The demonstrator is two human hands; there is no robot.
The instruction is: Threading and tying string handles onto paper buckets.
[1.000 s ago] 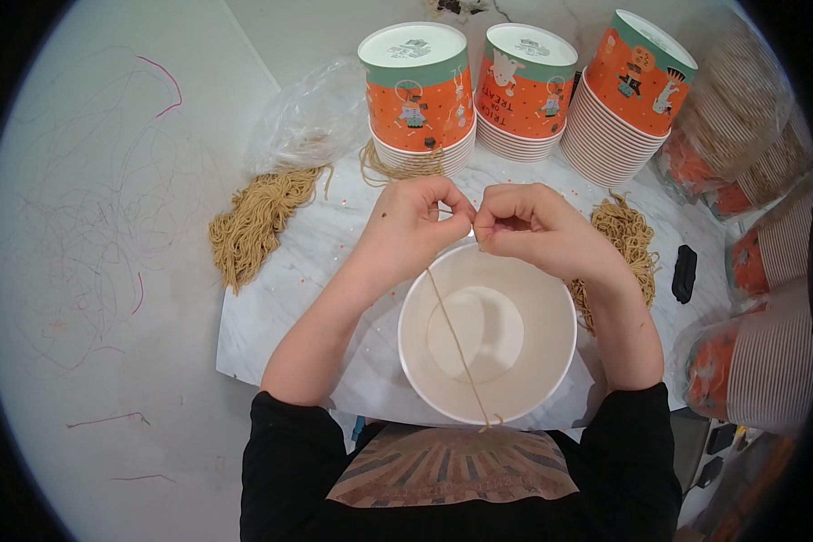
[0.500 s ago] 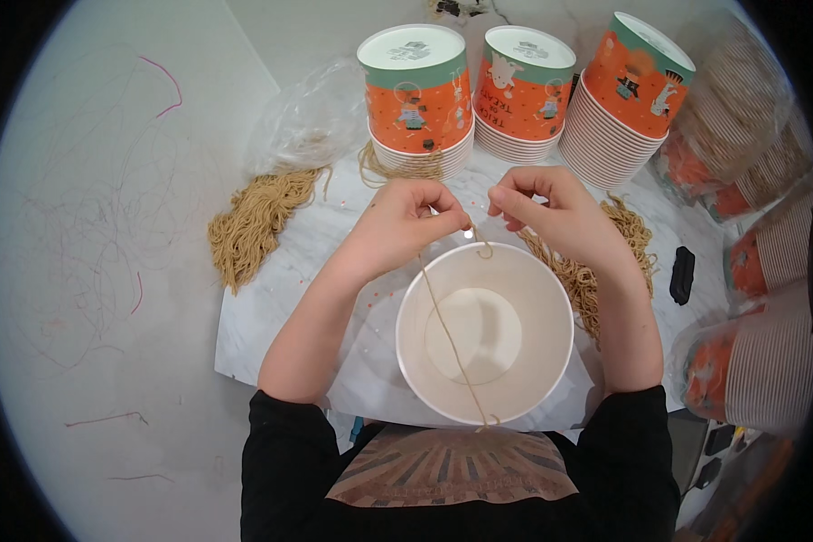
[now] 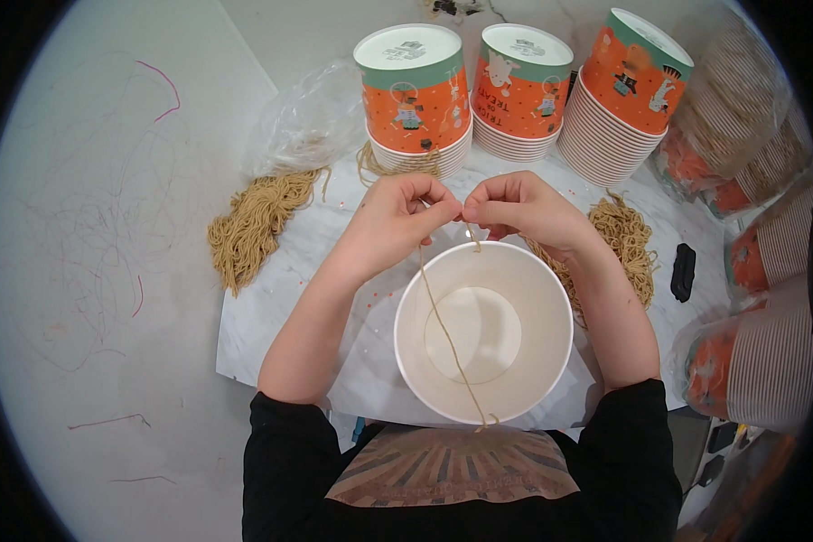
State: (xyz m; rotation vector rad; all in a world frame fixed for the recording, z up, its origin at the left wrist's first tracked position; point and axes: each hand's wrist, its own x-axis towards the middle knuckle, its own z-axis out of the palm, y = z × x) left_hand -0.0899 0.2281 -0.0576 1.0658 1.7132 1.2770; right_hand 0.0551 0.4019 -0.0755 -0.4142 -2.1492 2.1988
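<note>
A white paper bucket (image 3: pixel 537 361) stands with its mouth up on the table in front of me. A tan cord (image 3: pixel 447 336) runs from my left hand across the bucket's mouth to the near rim, where it is fastened. Above the far rim, my left hand (image 3: pixel 408 217) pinches the cord between thumb and fingers. My right hand (image 3: pixel 526 212) meets it fingertip to fingertip, also pinching at the cord. A short cord end hangs below the fingers at the far rim. Exactly how the cord lies between the fingertips is hidden.
Stacks of upturned orange and green buckets (image 3: pixel 415 104) line the back. Bundles of tan cord (image 3: pixel 260 226) lie left and right on the marbled table (image 3: pixel 271 330). A clear plastic bag (image 3: pixel 307 117) sits back left. Bagged bucket stacks (image 3: pixel 759 357) and a small black object (image 3: pixel 684 273) are at right.
My right hand has moved left and closed its fingertips against my left hand's at the cord. The left hand and the bucket have hardly moved.
</note>
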